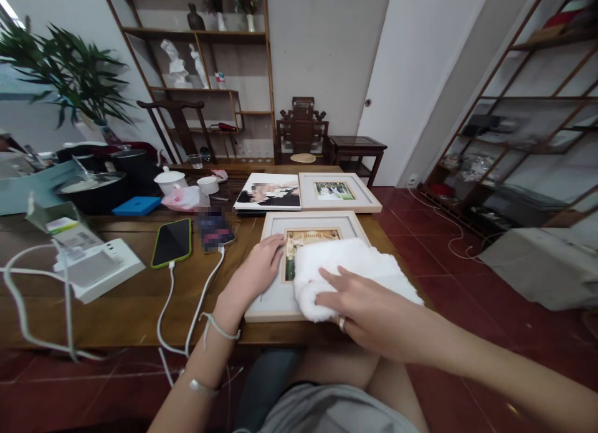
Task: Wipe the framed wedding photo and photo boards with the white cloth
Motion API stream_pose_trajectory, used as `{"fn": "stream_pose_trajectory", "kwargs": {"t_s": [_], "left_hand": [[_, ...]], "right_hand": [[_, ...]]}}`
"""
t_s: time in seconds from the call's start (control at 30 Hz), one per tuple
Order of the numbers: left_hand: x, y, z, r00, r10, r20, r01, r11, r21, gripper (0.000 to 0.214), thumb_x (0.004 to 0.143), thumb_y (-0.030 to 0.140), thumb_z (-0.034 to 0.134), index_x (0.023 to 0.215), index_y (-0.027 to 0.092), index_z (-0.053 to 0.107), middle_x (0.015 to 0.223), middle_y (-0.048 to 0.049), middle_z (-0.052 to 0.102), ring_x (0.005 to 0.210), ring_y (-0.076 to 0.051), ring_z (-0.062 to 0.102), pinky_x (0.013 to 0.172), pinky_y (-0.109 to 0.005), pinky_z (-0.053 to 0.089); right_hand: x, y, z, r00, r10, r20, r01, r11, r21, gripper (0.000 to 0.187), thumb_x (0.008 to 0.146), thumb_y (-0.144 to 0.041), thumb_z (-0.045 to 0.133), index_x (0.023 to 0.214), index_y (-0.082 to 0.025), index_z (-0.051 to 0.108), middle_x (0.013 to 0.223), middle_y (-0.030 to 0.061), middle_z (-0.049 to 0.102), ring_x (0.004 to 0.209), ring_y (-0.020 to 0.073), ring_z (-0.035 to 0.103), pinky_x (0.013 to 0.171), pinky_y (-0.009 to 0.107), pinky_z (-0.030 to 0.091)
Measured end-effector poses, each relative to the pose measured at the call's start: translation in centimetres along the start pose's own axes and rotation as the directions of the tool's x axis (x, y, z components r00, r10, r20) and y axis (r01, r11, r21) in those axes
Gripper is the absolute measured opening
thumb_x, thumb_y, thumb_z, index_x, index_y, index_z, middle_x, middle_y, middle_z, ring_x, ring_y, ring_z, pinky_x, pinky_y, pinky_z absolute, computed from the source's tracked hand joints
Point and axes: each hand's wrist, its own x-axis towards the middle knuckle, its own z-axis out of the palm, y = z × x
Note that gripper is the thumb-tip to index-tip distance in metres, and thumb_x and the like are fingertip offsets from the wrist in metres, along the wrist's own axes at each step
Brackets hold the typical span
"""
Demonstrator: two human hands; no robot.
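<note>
A light-wood picture frame (271,308) lies flat at the table's near edge, with a small gold-toned photo in its middle and a pale mat around it. My left hand (259,265) rests on the frame's left side, fingers stretched toward the photo and holding nothing. A fluffy white cloth (348,255) covers the frame's right part and hides some of the photo. My right hand (362,305) presses on the cloth and grips its near left part, fingers partly bent around it.
Behind lie another framed photo (362,202) and a large portrait print (252,199). Leftward are a green-cased phone (172,243), a second phone (215,230), white cables (205,302), an opened white box (109,271), a blue box (136,205) and a lidded white pot (169,180).
</note>
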Motion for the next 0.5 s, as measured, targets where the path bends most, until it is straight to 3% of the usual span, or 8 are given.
{"fn": "stream_pose_trajectory", "kwargs": {"t_s": [0.13,0.27,0.37,0.5], "left_hand": [[-0.1,0.0,-0.1,1.0,-0.008,0.008,0.008,1.0,-0.008,0.034,0.09,0.02,0.035,0.116,0.011,0.055,0.124,-0.0148,0.058,0.118,-0.023,0.052,0.103,-0.041,0.038],[-0.2,0.0,-0.1,0.999,0.006,-0.05,-0.009,0.998,-0.062,0.045,0.094,0.025,0.028,0.136,0.011,0.031,0.143,-0.0165,0.037,0.133,-0.021,0.032,0.11,-0.041,0.027],[-0.3,0.0,-0.1,0.998,0.015,-0.058,-0.021,0.994,-0.105,0.049,0.095,0.029,0.026,0.141,0.014,0.021,0.149,-0.0149,0.025,0.138,-0.02,0.021,0.112,-0.042,0.02],[-0.4,0.0,-0.1,0.999,-0.019,-0.051,0.012,0.993,-0.119,0.056,0.095,0.037,0.027,0.143,0.013,0.015,0.152,-0.0151,0.015,0.14,-0.023,0.011,0.113,-0.044,0.016]], "right_hand": [[-0.1,0.3,0.4,0.999,0.048,-0.013,-0.048,0.998,0.035,0.023,0.083,-0.012,0.043,0.1,-0.017,0.058,0.122,0.017,0.054,0.115,0.0286,0.049,0.09,0.04,0.04],[3.3,3.8,1.4,0.984,0.135,-0.12,-0.145,0.986,-0.08,0.036,0.079,-0.006,0.043,0.113,-0.013,0.054,0.133,0.0215,0.044,0.115,0.0287,0.049,0.095,0.044,0.036],[7.0,6.5,1.8,0.969,0.131,-0.209,-0.168,0.97,-0.173,0.042,0.077,-0.002,0.043,0.117,-0.009,0.052,0.136,0.0231,0.041,0.125,0.0307,0.039,0.1,0.046,0.031],[10.9,7.2,2.1,0.988,0.009,-0.155,-0.046,0.972,-0.232,0.043,0.075,-0.003,0.045,0.117,-0.009,0.055,0.142,0.0172,0.037,0.133,0.0352,0.022,0.103,0.053,0.024]]}}
